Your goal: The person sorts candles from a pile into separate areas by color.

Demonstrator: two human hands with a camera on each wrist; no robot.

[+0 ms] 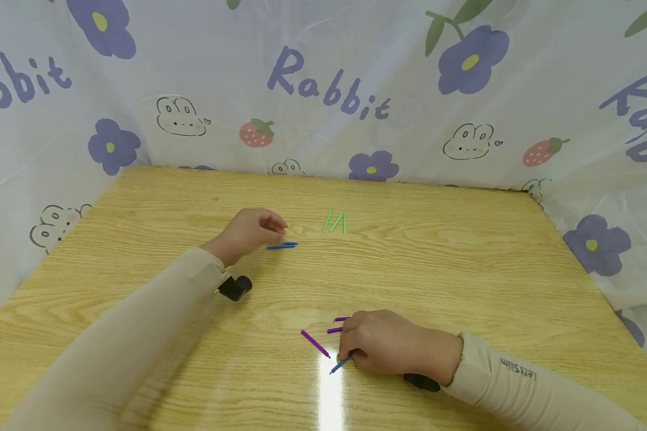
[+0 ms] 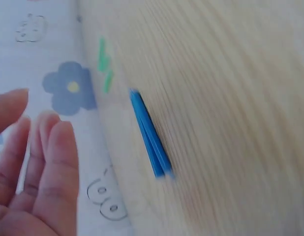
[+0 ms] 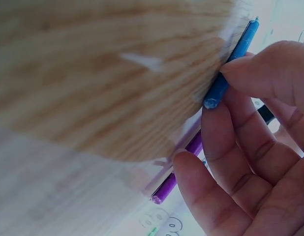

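My right hand [image 1: 385,341] pinches a thin blue candle [image 3: 235,59] between thumb and fingers, low over the near part of the table; its wick end points toward the near left. A purple candle [image 1: 315,344] lies just left of this hand. Two more purple candles [image 1: 335,330] stick out from behind the fingers, partly hidden. Farther back on the left, my left hand [image 1: 250,230] hovers with loosely bent fingers and holds nothing. Beside its fingertips, two blue candles [image 2: 151,137] lie almost side by side on the wood.
Three green candles [image 1: 335,222] lie toward the back middle of the wooden table [image 1: 437,257]. A white patterned sheet [image 1: 323,78] hangs behind and at both sides of the table. Light glares on the near tabletop.
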